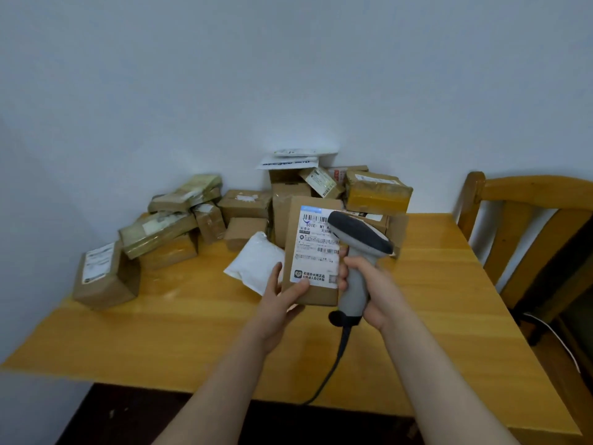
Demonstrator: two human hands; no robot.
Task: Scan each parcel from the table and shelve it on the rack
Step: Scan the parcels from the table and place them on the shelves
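From the head view, my left hand [282, 297] grips the lower left corner of a brown cardboard parcel [308, 297]. The thumb lies across its face, and the parcel stands upright just above the desk [433, 284]. My right hand [369, 284] is wrapped round the grey plastic handle of the scanner [356, 239], whose dark head overlaps the right edge of the white label [316, 252].

To scan well, I judge I should draw the scanner back so it clears the barcodes, square it to the top one, and tilt the glossy label off the glare.

The box looks flat, stiff and sharp-edged. Beyond my hands sits a heap of taped cartons [244, 207], and a soft white pouch [256, 261] lies just left of my left hand. A dark cable [330, 370] trails from the scanner toward me. The rack is out of sight.
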